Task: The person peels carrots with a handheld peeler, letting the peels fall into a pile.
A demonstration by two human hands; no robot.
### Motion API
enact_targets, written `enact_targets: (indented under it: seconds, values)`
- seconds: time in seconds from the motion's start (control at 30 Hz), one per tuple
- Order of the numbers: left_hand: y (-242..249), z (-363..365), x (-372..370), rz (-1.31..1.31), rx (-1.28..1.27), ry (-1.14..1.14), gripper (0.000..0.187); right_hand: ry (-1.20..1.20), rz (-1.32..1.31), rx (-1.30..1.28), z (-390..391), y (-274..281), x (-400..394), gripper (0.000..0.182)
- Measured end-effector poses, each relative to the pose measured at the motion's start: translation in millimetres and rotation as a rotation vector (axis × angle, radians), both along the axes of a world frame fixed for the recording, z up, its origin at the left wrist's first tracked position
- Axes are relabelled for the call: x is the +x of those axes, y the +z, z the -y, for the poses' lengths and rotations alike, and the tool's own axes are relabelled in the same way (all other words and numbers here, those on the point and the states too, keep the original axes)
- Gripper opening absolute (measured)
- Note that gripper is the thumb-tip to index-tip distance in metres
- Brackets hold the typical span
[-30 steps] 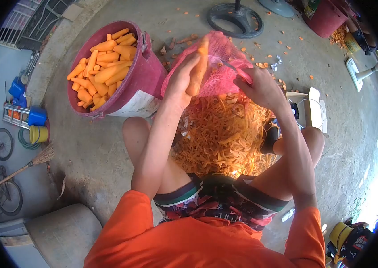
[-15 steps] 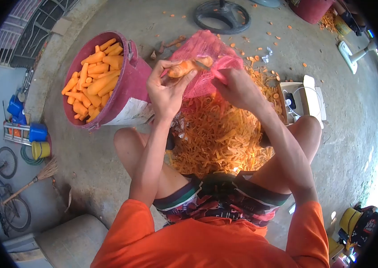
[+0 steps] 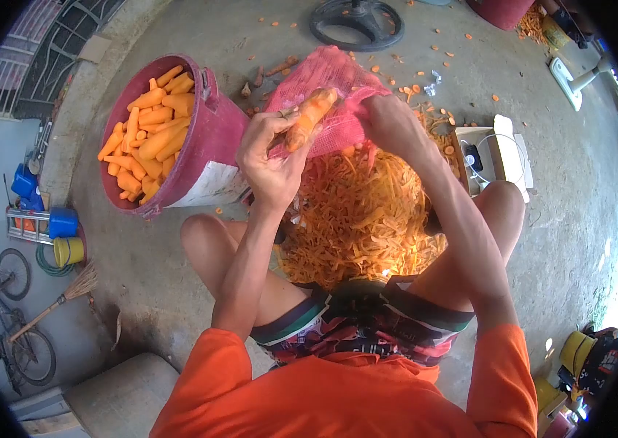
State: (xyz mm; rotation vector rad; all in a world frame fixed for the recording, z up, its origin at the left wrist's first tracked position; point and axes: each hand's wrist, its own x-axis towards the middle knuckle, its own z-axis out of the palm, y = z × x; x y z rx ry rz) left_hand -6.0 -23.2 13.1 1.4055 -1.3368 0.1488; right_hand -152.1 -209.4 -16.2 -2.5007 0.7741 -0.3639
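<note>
The left hand [image 3: 271,157] is closed around a smooth, tapered carrot [image 3: 309,118], holding it tilted above the soft heap of thin, curly orange peelings [image 3: 361,219] on the rough concrete floor [image 3: 155,248] between the person's knees. The right hand [image 3: 395,125] is curled shut just beside it, against the coarse pink mesh sack [image 3: 327,73]; what it grips cannot be made out. To the left, touching the sack's side, stands a round maroon bucket [image 3: 214,139] filled with blunt peeled carrots [image 3: 147,135]. A white box [image 3: 502,157] sits at the heap's right edge. Bare floor lies open beyond the bucket's left rim.
</note>
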Motion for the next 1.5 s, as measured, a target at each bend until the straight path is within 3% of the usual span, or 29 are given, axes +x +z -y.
enact_targets:
  seconds: [0.1,0.13,0.23,0.4,0.43,0.5,0.53,0.57,0.63,0.67,0.7,0.77,0.8,0.87,1.07,1.13,1.23,1.27,1.33,1.37,1.5]
  values:
    - [9,-3,-4,-0.081,-0.109,-0.015,0.032,-0.103,-0.198,-0.018,44,-39,-14,0.03]
    - [12,-2,-3,-0.079,-0.109,-0.019,0.032,-0.166,-0.302,0.096,54,-44,-20,0.03]
    - [16,-5,5,-0.122,-0.148,0.006,0.029,-0.207,-0.453,0.049,58,-33,-34,0.03]
    - [24,-10,11,0.142,-0.064,-0.055,0.023,-0.119,-0.442,0.041,33,5,-42,0.035]
    - [23,-9,11,0.143,-0.069,-0.057,0.023,-0.1,-0.317,0.046,28,9,-41,0.033]
    - [18,-13,8,-0.308,-0.044,-0.105,0.04,-0.073,-0.199,0.052,23,16,-44,0.033]
    - [27,-4,-7,-0.75,-0.158,-0.143,0.043,-0.038,-0.168,0.069,23,20,-41,0.033]
    - [26,-4,-7,-0.744,-0.161,-0.13,0.043,0.0,-0.134,0.09,21,23,-37,0.032]
    - [22,-2,4,-1.387,-0.258,-0.402,0.045,0.113,-0.043,0.137,17,32,-32,0.03]
    - [20,-1,8,-1.465,-0.195,-0.401,0.043,0.209,0.036,0.188,15,37,-29,0.029]
    - [16,-2,11,-1.344,-0.034,-0.241,0.043,0.217,0.04,0.186,13,40,-26,0.029]
    - [8,7,11,-1.069,0.047,-0.161,0.038,0.374,0.152,0.197,5,55,-22,0.024]
    - [3,8,10,-1.073,0.048,-0.17,0.038,0.415,0.237,0.201,3,53,-20,0.022]
    - [4,11,6,-0.638,0.085,-0.145,0.033,0.411,0.241,0.143,4,51,-17,0.02]
    - [17,1,-2,-0.475,0.181,-0.095,0.032,0.355,0.246,0.061,4,37,-9,0.023]
    - [18,-4,-2,-0.443,0.172,-0.086,0.031,0.221,-0.089,0.03,28,19,-7,0.029]
    - [20,-3,3,-0.419,0.145,-0.048,0.029,0.151,0.071,0.049,34,13,-13,0.035]
    - [18,-5,5,-0.423,0.139,-0.04,0.029,0.137,0.14,0.024,22,25,-14,0.028]
    - [14,-3,9,-0.138,0.171,0.064,0.032,0.178,0.205,-0.026,2,34,-12,0.024]
    - [13,-2,8,-0.141,0.174,0.064,0.032,0.21,0.279,-0.066,-8,34,-12,0.02]
    - [12,1,3,-0.224,0.275,0.133,0.035,0.117,0.112,-0.211,-37,33,-5,0.014]
